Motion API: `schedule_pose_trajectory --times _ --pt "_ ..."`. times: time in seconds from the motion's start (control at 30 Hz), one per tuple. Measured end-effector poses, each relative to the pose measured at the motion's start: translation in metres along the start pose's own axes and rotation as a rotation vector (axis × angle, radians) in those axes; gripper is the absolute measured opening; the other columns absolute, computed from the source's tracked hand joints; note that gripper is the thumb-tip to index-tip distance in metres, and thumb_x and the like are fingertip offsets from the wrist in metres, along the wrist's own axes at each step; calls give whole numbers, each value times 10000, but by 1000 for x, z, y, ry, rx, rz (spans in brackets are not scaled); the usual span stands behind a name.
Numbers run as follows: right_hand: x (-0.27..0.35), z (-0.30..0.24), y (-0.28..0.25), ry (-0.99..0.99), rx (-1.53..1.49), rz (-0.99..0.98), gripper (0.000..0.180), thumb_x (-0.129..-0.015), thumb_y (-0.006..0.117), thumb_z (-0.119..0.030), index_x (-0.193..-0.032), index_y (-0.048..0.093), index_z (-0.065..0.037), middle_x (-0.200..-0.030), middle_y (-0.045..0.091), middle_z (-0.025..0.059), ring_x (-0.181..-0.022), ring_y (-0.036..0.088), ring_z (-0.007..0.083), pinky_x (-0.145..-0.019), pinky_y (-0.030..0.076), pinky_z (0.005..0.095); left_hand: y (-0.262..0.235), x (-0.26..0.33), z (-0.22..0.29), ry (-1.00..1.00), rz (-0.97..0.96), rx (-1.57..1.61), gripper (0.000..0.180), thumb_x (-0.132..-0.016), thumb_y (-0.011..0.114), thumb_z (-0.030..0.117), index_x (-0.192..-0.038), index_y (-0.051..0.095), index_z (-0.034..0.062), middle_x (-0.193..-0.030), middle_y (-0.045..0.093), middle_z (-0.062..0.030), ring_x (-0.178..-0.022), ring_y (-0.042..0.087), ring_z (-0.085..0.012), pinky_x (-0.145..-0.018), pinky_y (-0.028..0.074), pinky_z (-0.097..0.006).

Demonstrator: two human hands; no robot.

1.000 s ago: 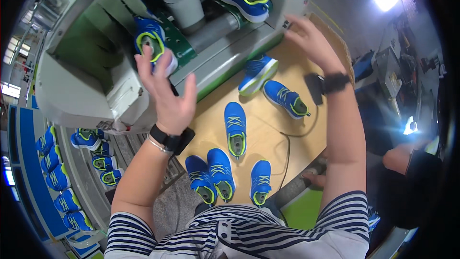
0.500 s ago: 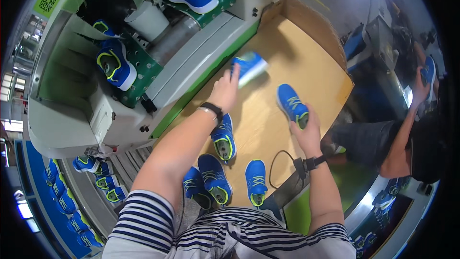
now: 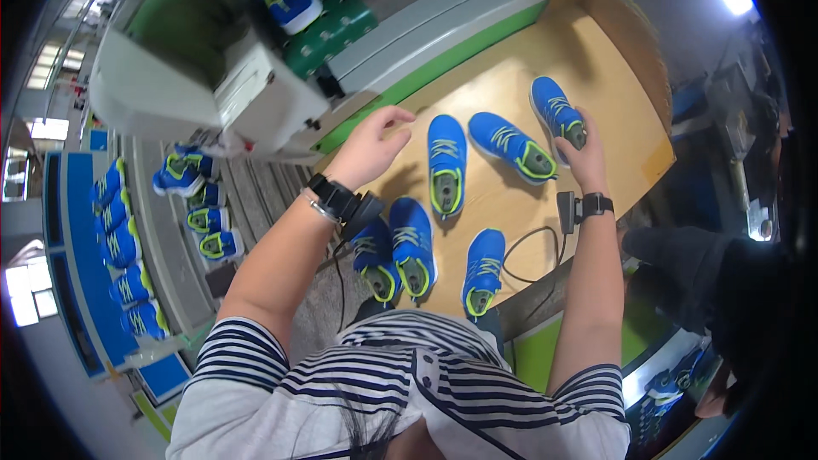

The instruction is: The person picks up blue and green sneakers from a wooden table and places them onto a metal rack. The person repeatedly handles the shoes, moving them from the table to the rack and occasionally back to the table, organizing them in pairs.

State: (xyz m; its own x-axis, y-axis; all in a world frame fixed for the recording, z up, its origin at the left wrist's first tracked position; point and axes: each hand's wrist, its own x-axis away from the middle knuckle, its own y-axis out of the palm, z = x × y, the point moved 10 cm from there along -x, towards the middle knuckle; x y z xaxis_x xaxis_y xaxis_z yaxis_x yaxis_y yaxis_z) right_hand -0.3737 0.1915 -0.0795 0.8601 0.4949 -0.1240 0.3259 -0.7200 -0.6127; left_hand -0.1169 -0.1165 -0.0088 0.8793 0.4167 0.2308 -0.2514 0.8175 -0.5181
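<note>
Head view: right hand (image 3: 586,156) fingers clamp the heel of the far-right blue shoe (image 3: 555,113) on the wooden table (image 3: 632,128). Left hand (image 3: 369,146) hovers empty, fingers loosely curled. Judged step: arranging 6 shoes; next calls for release.

grey machine (image 3: 256,102) | blue shoes on rack (image 3: 119,238) | black cable (image 3: 520,247)

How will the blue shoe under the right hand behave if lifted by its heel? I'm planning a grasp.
The blue shoe looks small with a soft upper, so it is probably light and may flex. Its flat sole suggests no rolling. The right hand touches its heel.
</note>
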Motion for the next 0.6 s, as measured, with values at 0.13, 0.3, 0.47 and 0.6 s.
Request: schedule_pose_trajectory --times 0.13,0.3,0.47,0.6 --pt "22 -35 40 -79 31 -151 700 -771 798 -107 -1407 508 -109 -1286 603 193 -1213 580 363 -1035 463 411 -30 79 -38 -61 131 -135 323 -960 651 193 -1245 624 44 -1266 630 -139 -1243 567 -261 -1084 420 -374" --pt "87 -57 64 24 -74 -215 724 -799 790 -155 -1446 472 -92 -1333 575 187 -1221 582 337 -1027 470 416 -8 181 -99 -308 151 -91 536 -979 654 296 -1405 491 15 -1385 513 -231 -1314 503 -347 -1106 401 -382" --pt "132 -38 53 228 -473 -206 624 -938 700 -156 -1495 425 -85 -1392 539 197 -1209 585 279 -1006 487 388 58 228 -171 -601 105 531 537 -1064 494 402 -1429 457 11 -1274 628 -126 -1157 603 -217 -958 476 -330" --pt "191 -42 28 223 -220 -154 570 -977 663 -172 -1485 429 -63 -1393 534 193 -1157 604 250 -970 505 368 89 253 -180 -696 47 874 427 -1099 402 402 -1383 551 121 -1219 672 -28 -1032 643 -138 -853 513 -312"
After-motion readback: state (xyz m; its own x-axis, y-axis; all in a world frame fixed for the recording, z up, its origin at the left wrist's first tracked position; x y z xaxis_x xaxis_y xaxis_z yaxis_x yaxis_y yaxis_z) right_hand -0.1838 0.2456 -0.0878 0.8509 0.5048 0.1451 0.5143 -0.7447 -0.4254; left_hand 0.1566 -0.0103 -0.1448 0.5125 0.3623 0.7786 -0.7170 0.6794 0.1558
